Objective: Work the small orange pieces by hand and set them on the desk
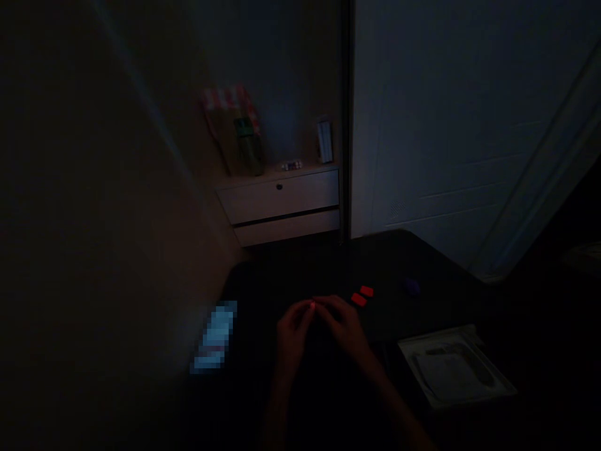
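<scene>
The room is very dark. My left hand [292,332] and my right hand [345,329] meet over a dark table [422,269], fingertips pinched together around a tiny red piece [312,305]. Which hand actually grips it is hard to tell. Two small red pieces [362,295] lie on the table just right of my fingers. A small purple object [412,287] sits further right.
A pale flat tray or package [455,369] lies at the right front. A glowing blurred screen [216,338] sits at the table's left. Behind stands a low drawer unit [282,203] with a bag [235,128] on top, beside a white door [469,125].
</scene>
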The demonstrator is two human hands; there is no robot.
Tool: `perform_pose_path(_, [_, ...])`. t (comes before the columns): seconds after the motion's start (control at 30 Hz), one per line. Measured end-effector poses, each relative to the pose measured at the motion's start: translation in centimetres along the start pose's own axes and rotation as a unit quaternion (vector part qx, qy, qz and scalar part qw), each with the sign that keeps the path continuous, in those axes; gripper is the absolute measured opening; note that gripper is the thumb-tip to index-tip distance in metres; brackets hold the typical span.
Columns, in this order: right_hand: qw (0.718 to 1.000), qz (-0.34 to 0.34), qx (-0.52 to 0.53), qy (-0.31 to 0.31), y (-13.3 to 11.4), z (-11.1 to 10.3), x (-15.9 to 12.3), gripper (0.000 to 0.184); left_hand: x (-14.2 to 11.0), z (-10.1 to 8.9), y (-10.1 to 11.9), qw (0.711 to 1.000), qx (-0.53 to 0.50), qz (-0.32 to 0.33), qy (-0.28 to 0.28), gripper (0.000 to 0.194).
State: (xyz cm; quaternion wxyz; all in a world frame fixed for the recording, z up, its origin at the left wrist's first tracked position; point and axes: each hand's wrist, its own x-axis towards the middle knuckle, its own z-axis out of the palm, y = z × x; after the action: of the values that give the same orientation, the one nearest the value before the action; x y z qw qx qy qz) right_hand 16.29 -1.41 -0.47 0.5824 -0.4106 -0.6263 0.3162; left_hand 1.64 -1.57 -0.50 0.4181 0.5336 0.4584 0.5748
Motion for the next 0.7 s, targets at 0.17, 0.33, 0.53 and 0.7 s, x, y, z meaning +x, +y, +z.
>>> perform_pose_path(0.17, [0.999, -0.032, -0.013, 0.004, -0.06, 0.01, -0.02, 0.021, 0.07, 0.18, -0.19, 0.999, -0.030, 0.001, 0.014, 0.028])
perform_pose_path(0.33, [1.000, -0.025, -0.018, 0.006, -0.15, -0.09, -0.04, 0.019, 0.04, 0.10, -0.03, 0.999, -0.025, -0.016, 0.014, 0.028])
perform_pose_path(0.53, [1.000, -0.020, -0.019, -0.008, -0.08, -0.04, -0.05, 0.021, 0.06, 0.04, 0.12, 0.999, 0.000, -0.019, 0.028, 0.030])
perform_pose_path(0.7, [0.999, -0.039, -0.021, -0.011, 0.14, 0.09, -0.02, 0.020, 0.07, 0.10, 0.25, 0.999, 0.000, -0.004, 0.037, 0.029])
